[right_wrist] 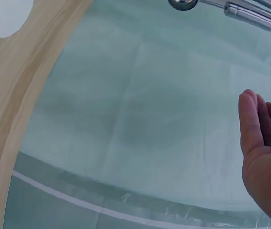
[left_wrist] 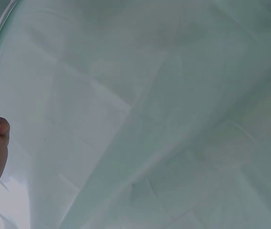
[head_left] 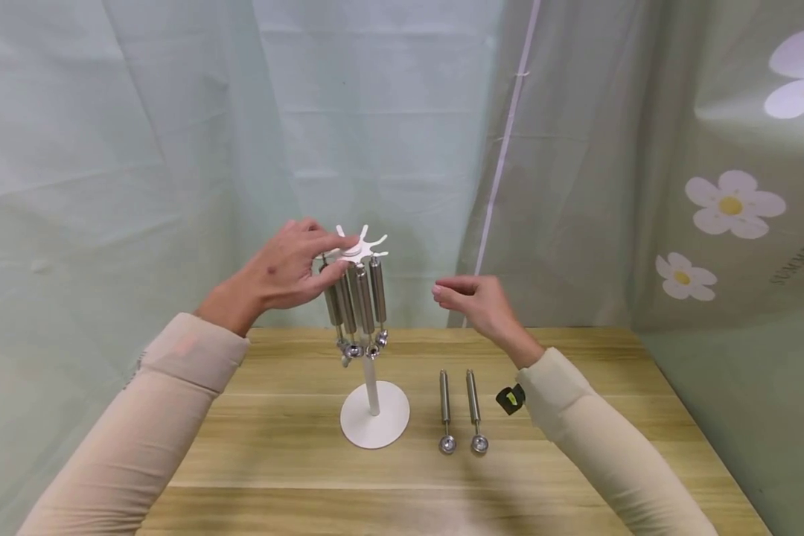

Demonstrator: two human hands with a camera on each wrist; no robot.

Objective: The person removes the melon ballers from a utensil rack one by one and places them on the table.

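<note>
Over the wooden table (head_left: 275,447), our left hand (head_left: 284,272) pinches the white rack (head_left: 364,249) hung with scoops (head_left: 358,305), while our right hand (head_left: 479,301) hovers relaxed, holding nothing.

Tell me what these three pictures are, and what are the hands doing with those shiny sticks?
No machine here, just a person wearing three small cameras. The big picture comes from the head camera, looking down at a wooden table. The other two come from cameras on the wrists, so they mostly show the pale green curtain behind.

On the table stands a white stand with slots on top. Shiny metal tools hang from it. Two more tools lie flat beside it.

The left hand touches the top of the stand and the hanging tools; I cannot tell whether it grips one. The right hand floats nearby, open and holding nothing.
</note>
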